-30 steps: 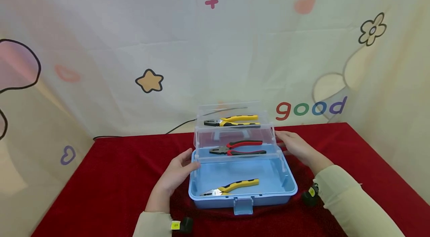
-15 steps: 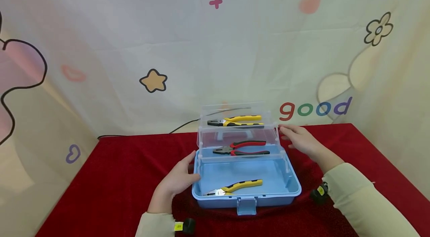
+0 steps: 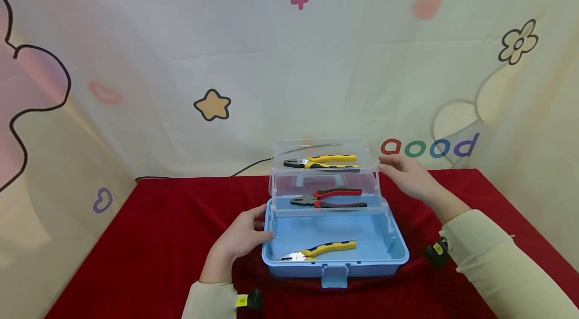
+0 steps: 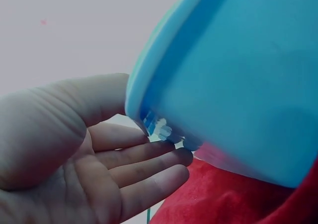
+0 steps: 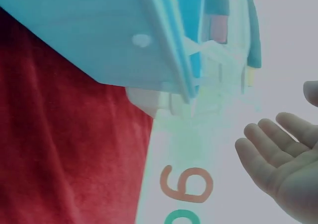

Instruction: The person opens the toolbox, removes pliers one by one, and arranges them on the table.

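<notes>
A light blue toolbox (image 3: 294, 271) stands with its clear upper tray (image 3: 289, 172) and clear lower tray (image 3: 289, 212) raised. Yellow-and-black pliers (image 3: 334, 158) lie in the upper tray, red-and-black pliers (image 3: 339, 192) in the lower one. On the box's floor are long-nose pliers (image 3: 332, 247) with yellow-and-black handles. At the box's left side is my left hand (image 3: 239, 236); its thumb touches the rim and its fingers extend fairly straight along the outside. My right hand (image 3: 411, 178), fingers loosely extended, is just right of the upper tray; the right wrist view shows it apart from the box.
A red cloth (image 3: 181, 238) covers the table. Behind it hangs a pale curtain (image 3: 253, 58) with printed shapes and letters. A thin black cable (image 3: 253, 165) runs along the back edge behind the box. The box's front latch (image 3: 334, 277) hangs down.
My right hand has risen from beside the trays and moved slightly away from them. The left hand stays at the box's left side, its thumb lower along the rim. The head view has shifted slightly.
</notes>
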